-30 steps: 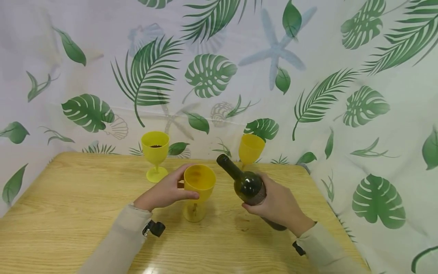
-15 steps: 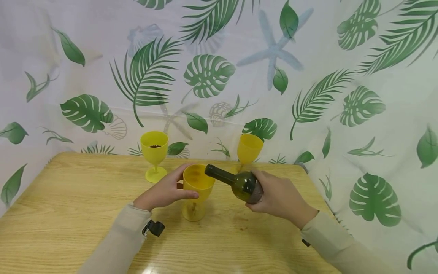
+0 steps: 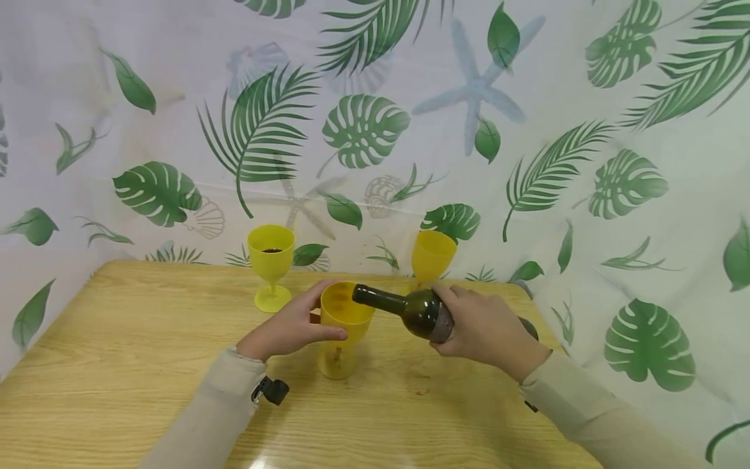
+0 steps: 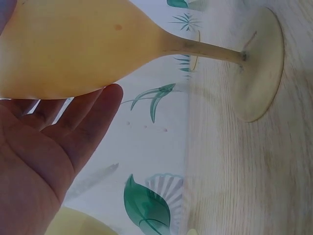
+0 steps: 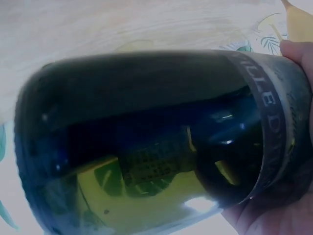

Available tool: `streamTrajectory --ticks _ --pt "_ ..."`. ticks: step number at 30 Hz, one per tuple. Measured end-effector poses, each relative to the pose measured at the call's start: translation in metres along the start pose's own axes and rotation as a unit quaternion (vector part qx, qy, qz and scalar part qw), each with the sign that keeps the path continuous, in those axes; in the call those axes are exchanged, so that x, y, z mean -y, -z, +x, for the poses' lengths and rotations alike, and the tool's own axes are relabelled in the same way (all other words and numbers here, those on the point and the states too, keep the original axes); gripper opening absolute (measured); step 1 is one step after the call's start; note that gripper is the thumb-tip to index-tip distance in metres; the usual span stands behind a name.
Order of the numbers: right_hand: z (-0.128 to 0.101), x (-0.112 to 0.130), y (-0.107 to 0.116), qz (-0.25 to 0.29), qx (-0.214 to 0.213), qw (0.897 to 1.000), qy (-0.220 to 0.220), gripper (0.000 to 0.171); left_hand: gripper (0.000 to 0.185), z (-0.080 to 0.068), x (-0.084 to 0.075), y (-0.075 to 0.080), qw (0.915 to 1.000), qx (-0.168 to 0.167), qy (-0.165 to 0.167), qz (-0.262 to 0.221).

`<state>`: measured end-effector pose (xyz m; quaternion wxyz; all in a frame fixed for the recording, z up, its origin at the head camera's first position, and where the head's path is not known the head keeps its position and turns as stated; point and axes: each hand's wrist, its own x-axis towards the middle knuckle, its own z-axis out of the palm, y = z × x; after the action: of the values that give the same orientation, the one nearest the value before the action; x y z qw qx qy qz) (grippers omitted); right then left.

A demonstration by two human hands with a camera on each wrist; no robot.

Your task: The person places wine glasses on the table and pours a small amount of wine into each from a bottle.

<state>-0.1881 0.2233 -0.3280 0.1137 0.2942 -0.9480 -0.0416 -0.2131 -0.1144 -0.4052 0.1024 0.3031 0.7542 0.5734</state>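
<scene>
- The right hand [image 3: 489, 329] is wrapped round the body of the dark green bottle [image 3: 417, 311], fingers and thumb curled about it near its label band
- The left hand [image 3: 290, 329] cups the bowl of the near yellow goblet [image 3: 344, 326], thumb at the front and fingers round the far side; the wrist view shows the palm against the bowl with fingers only lightly bent
- The goblet stands upright on its foot at the middle of the bench [image 3: 117, 365], stem hidden behind the bowl's tint
- The bottle lies almost level, long axis running right to left, base in the hand and mouth pointing left, just over the goblet's right rim
- Risk, as I judge it: the narrow mouth sits close to the rim's edge, so a tilt with the neck off-centre could send liquid down the outside onto the bench
- A knock from the neck could tip the tall, small-footed goblet if the left hand eases
- Two more yellow goblets stand at the far edge, left [image 3: 271, 266] and right [image 3: 432, 256], well apart from the pour
</scene>
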Motion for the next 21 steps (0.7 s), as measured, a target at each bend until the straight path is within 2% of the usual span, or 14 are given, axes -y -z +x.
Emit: streamTrajectory --ticks 9,21 --pt "0.005 0.002 0.014 -0.024 0.006 1.0 0.013 0.075 0.075 0.0 0.002 0.001 1.0 0.0 0.001 -0.001" --pt "0.01 -0.001 0.021 -0.041 0.021 0.999 0.021 0.072 0.076 0.001 0.003 0.001 1.0 0.001 0.007 0.003"
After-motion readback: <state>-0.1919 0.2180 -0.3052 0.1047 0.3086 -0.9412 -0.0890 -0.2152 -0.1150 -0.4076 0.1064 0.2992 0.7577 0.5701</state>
